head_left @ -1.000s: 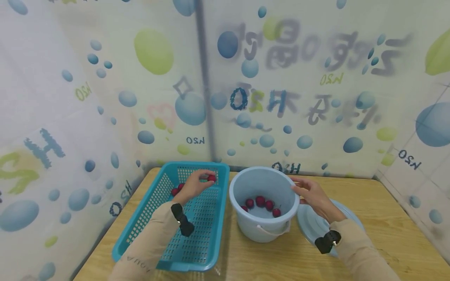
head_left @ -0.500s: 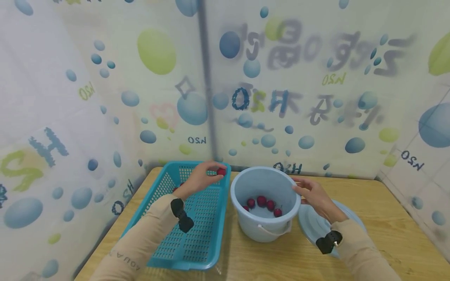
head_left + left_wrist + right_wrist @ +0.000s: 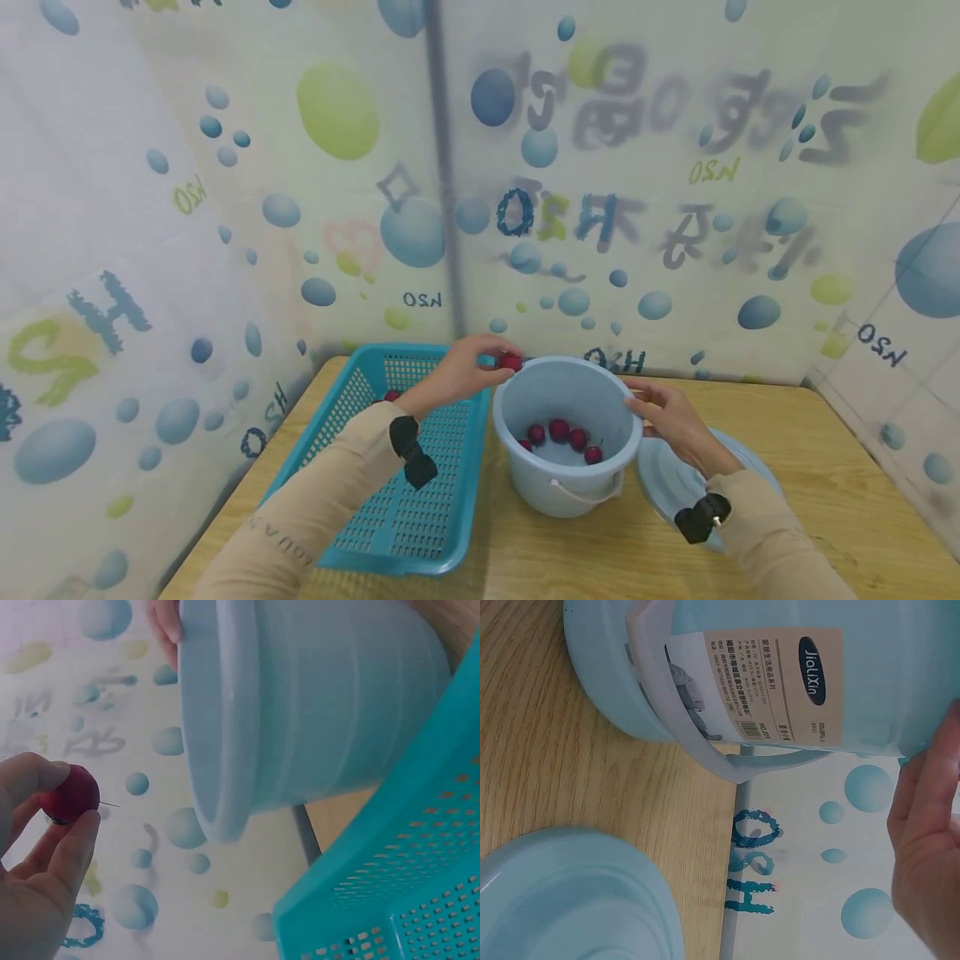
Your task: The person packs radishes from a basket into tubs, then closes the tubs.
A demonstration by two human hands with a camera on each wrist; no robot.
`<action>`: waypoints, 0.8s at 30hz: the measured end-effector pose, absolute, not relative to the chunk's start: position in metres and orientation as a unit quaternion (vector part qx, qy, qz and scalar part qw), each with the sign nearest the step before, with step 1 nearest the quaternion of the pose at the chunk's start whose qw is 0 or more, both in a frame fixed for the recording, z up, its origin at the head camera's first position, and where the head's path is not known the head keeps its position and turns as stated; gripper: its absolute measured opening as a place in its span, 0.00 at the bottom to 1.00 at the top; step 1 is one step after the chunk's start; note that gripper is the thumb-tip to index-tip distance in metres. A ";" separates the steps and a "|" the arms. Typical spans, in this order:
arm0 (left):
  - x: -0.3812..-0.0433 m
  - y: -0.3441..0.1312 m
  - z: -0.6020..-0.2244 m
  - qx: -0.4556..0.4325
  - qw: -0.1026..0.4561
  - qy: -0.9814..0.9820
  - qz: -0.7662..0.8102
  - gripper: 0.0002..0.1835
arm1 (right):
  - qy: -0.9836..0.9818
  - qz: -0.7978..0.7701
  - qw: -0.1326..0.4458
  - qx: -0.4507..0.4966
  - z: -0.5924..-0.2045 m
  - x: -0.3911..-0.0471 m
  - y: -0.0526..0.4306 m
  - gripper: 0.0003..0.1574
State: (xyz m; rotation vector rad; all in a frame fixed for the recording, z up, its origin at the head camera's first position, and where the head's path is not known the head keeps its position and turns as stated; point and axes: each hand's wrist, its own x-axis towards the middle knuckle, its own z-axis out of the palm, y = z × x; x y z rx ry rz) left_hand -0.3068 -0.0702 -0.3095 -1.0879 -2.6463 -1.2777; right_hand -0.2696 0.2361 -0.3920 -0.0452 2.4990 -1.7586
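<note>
My left hand (image 3: pixel 468 367) pinches a small round dark red fruit (image 3: pixel 73 795) with a thin stem between thumb and fingers, right at the left far rim of a light blue bucket (image 3: pixel 566 485). Several like it, such as one red fruit (image 3: pixel 558 430), lie on the bucket's floor. My right hand (image 3: pixel 670 415) holds the bucket's rim on the right, thumb at the edge and fingers outside. Under my left forearm stands a turquoise perforated basket (image 3: pixel 478 450); a red fruit (image 3: pixel 392 396) shows at its far left, partly hidden by the hand.
A light blue round lid (image 3: pixel 577 892) lies on the wooden table (image 3: pixel 825 467) right of the bucket, partly beneath my right forearm. The bucket's pale handle (image 3: pixel 656 682) hangs down its near side. A bubble-patterned curtain (image 3: pixel 600 275) rises behind the table.
My left hand has moved right with the red fruit, from over the basket's far end to the bucket's rim. The right hand keeps its place on the bucket.
</note>
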 end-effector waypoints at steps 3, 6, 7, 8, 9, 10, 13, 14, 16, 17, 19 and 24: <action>-0.307 -0.063 -0.305 -0.354 -0.004 -0.841 -0.409 0.15 | 0.816 -0.577 0.044 -0.017 -0.391 -0.270 0.236 0.31; -0.308 -0.056 -0.301 -0.360 -0.012 -0.838 -0.411 0.15 | 0.813 -0.580 0.046 -0.020 -0.390 -0.270 0.235 0.31; -0.308 -0.053 -0.300 -0.362 -0.014 -0.836 -0.411 0.15 | 0.813 -0.581 0.046 -0.020 -0.390 -0.270 0.235 0.31; -0.308 -0.050 -0.300 -0.368 -0.016 -0.834 -0.411 0.15 | 0.812 -0.581 0.045 -0.019 -0.390 -0.270 0.235 0.31; -0.308 -0.047 -0.299 -0.372 -0.018 -0.832 -0.411 0.15 | 0.813 -0.581 0.044 -0.019 -0.390 -0.270 0.236 0.32; -0.308 -0.044 -0.300 -0.375 -0.019 -0.833 -0.407 0.15 | 0.813 -0.581 0.044 -0.018 -0.391 -0.270 0.236 0.32; -0.308 -0.035 -0.303 -0.387 -0.020 -0.834 -0.392 0.15 | 0.814 -0.578 0.041 -0.019 -0.391 -0.270 0.236 0.32; -0.309 -0.033 -0.304 -0.389 -0.022 -0.837 -0.385 0.15 | 0.814 -0.579 0.041 -0.018 -0.391 -0.270 0.236 0.32; -0.309 -0.028 -0.307 -0.386 -0.030 -0.843 -0.373 0.14 | 0.814 -0.579 0.041 -0.017 -0.391 -0.270 0.236 0.32; -0.309 -0.026 -0.309 -0.386 -0.035 -0.845 -0.369 0.14 | 0.815 -0.577 0.041 -0.017 -0.391 -0.270 0.236 0.32; -0.310 -0.023 -0.311 -0.380 -0.044 -0.850 -0.363 0.14 | 0.815 -0.577 0.043 -0.015 -0.390 -0.270 0.236 0.31; -0.311 -0.017 -0.315 -0.372 -0.050 -0.857 -0.352 0.14 | 0.815 -0.578 0.044 -0.016 -0.390 -0.270 0.237 0.31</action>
